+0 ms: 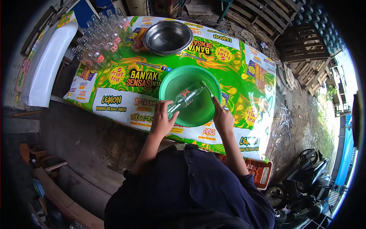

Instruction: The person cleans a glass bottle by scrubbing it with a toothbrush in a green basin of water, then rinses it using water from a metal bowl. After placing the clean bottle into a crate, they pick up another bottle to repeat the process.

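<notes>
A clear glass bottle (pixel 186 96) with red lettering lies tilted over the green basin (pixel 164 82), its base toward the far right. My left hand (pixel 164 116) is wrapped round its neck end at the basin's near-left rim. In my right hand (pixel 223 119), at the right rim, is a slim light-coloured handle like that of a small brush (pixel 207 88). Its far end meets the bottle's base in this view. Pale, cloudy liquid (pixel 190 114) shows inside the basin.
Beyond the green basin stands a metal bowl (pixel 168 37). Several glass bottles (pixel 101 44) crowd the table's far-left corner. A printed green cover (pixel 244 82) lies over the table. Below its near-right edge is a red crate (pixel 263 173); a motorcycle (pixel 301 187) stands further right.
</notes>
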The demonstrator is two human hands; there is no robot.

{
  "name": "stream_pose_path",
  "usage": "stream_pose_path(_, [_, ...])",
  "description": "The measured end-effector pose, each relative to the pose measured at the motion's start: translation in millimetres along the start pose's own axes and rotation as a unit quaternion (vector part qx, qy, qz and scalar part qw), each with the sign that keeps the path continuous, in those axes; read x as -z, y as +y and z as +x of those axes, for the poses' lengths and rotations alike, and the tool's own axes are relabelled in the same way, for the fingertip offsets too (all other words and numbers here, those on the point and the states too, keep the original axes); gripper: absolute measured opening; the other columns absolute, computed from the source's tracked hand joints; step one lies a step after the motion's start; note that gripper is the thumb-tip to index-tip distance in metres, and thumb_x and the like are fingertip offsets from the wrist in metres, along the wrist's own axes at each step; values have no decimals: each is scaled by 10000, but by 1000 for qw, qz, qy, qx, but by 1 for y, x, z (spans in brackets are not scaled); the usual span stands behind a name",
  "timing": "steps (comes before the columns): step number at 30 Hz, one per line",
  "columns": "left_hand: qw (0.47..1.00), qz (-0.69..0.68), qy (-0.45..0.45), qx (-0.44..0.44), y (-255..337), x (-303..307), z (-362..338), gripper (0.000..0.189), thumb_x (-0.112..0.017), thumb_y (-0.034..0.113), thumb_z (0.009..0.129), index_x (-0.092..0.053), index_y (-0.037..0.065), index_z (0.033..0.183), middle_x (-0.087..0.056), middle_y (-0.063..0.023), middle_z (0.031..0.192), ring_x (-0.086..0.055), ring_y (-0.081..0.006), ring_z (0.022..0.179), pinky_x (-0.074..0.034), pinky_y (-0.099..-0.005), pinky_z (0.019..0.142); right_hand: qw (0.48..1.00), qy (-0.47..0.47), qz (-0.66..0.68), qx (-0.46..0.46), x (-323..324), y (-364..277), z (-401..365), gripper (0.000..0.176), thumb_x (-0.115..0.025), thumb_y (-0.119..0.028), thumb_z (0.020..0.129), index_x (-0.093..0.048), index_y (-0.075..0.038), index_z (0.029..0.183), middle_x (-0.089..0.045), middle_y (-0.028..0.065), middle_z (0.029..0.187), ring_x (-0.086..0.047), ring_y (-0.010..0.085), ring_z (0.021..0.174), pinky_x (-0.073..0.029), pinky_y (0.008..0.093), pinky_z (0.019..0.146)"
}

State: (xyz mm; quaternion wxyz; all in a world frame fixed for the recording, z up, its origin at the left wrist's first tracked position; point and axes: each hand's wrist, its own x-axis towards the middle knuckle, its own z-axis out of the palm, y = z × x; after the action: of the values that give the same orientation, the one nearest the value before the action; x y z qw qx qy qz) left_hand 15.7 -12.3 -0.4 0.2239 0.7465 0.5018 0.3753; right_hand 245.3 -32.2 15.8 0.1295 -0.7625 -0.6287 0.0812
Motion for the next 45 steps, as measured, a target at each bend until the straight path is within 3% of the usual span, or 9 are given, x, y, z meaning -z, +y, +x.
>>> stream_pose_path(4, [1000,-6,-9,-20,-4,0,4,331,-653,23,716,-503,20,1011,-528,-136,1033,-498,-319,987,-398,-390,868,997,-56,31,41,14,-24,-16,379,-484,-195,888,-506,-310,1249,-591,171,624,-568,339,479,-447,447,436])
stream_pose_path(5, [1000,0,-11,-28,-7,2,6,329,-651,16,715,-503,21,1009,-530,-135,1033,-501,-319,985,-399,-389,867,981,75,93,152,-8,-21,-26,373,-484,-201,892,-506,-309,1249,-579,171,598,-565,336,465,-446,449,430])
stream_pose_path(10, [999,15,-9,-31,-14,4,12,336,-666,13,686,-511,25,984,-534,-131,1020,-510,-316,977,-403,-388,860,999,-31,-5,-25,2,-1,3,373,-450,-186,896,-498,-292,1250,-598,197,645,-599,363,554,-455,461,469])
stream_pose_path(20, [999,0,47,-4,-20,0,7,271,-715,47,697,-547,8,907,-533,-124,906,-546,-292,854,-447,-355,756,989,-34,107,92,12,-25,-39,390,-493,-171,887,-496,-276,1262,-560,181,554,-567,335,467,-434,445,435])
stream_pose_path(25, [998,13,62,-23,-21,-2,5,269,-720,22,679,-540,14,878,-532,-122,900,-552,-287,873,-449,-365,759,999,-29,40,-23,6,0,-7,361,-461,-197,904,-499,-262,1257,-555,189,551,-556,343,460,-430,453,433])
stream_pose_path(29, [998,-1,56,-9,-23,-4,4,264,-716,36,680,-542,24,878,-534,-114,905,-534,-291,891,-434,-376,775,987,-9,106,119,4,-29,-42,426,-505,-161,873,-477,-281,1281,-566,162,558,-554,337,451,-431,443,432])
stream_pose_path(34, [998,16,59,-26,-21,-3,3,283,-725,19,664,-541,18,880,-534,-114,897,-554,-276,873,-451,-354,744,998,-54,-10,-21,2,0,-6,363,-464,-204,898,-500,-273,1253,-591,186,615,-582,343,506,-447,445,441])
stream_pose_path(40, [998,-33,49,-8,-18,5,7,284,-727,32,679,-560,7,907,-543,-109,881,-553,-254,831,-454,-333,729,998,-29,54,-15,4,-4,13,323,-456,-237,901,-547,-276,1209,-595,208,647,-599,370,576,-469,472,513])
stream_pose_path(45, [997,-49,57,-1,-25,2,3,248,-719,55,685,-576,19,884,-545,-112,880,-545,-286,845,-444,-371,738,991,-74,80,79,25,-32,-36,386,-491,-188,884,-504,-286,1258,-552,184,547,-562,355,472,-444,454,454])
